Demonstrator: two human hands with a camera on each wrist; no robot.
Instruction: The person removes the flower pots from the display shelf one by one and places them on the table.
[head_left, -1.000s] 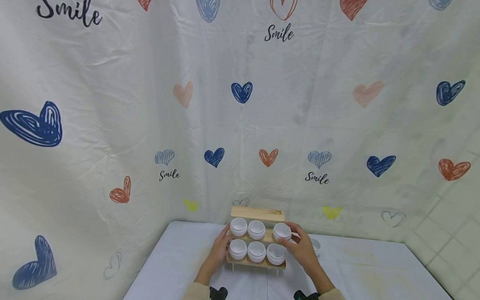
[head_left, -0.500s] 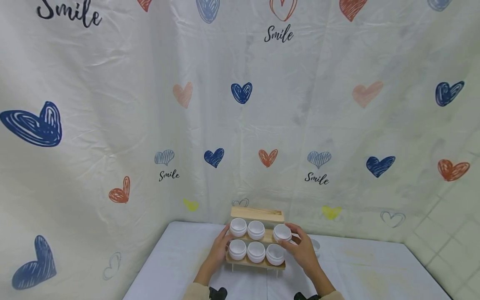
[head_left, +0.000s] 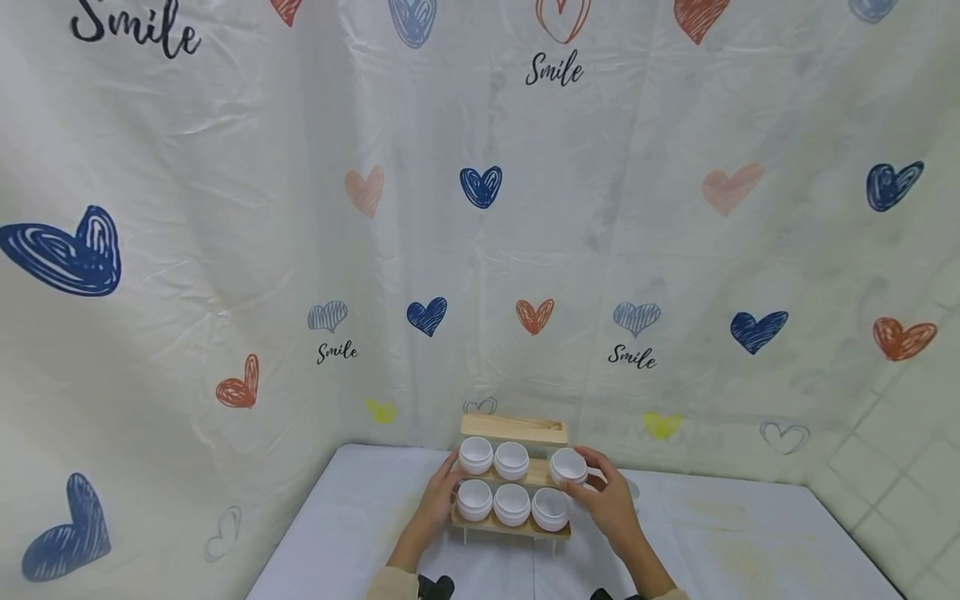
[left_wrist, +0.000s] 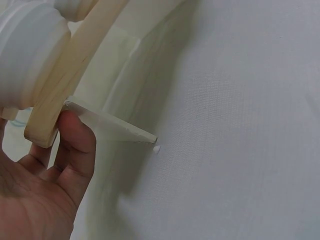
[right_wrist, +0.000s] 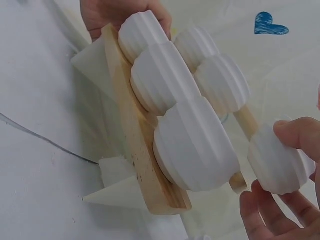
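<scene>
A small tiered wooden rack (head_left: 514, 428) on clear supports stands on the white table, with ribbed white cups on its lower two tiers. My left hand (head_left: 437, 493) grips the rack's left end; in the left wrist view its fingers (left_wrist: 80, 145) curl against the wooden shelf (left_wrist: 75, 75) and a clear support. My right hand (head_left: 609, 498) pinches a white cup (right_wrist: 277, 160) between thumb and fingers at the middle tier's right end. That cup sits slightly apart from its neighbour (head_left: 512, 461). Its underside is hidden in the head view.
Three white cups, among them the right-hand one (head_left: 551, 509), line the front tier. A whitish rounded thing shows partly behind my right hand, too hidden to name. The white-covered table (head_left: 735, 533) reaches to a hanging cloth (head_left: 555, 250) printed with hearts.
My right hand has shifted slightly right with the white cup, widening the gap to its neighbour. My left hand keeps its grip on the rack.
</scene>
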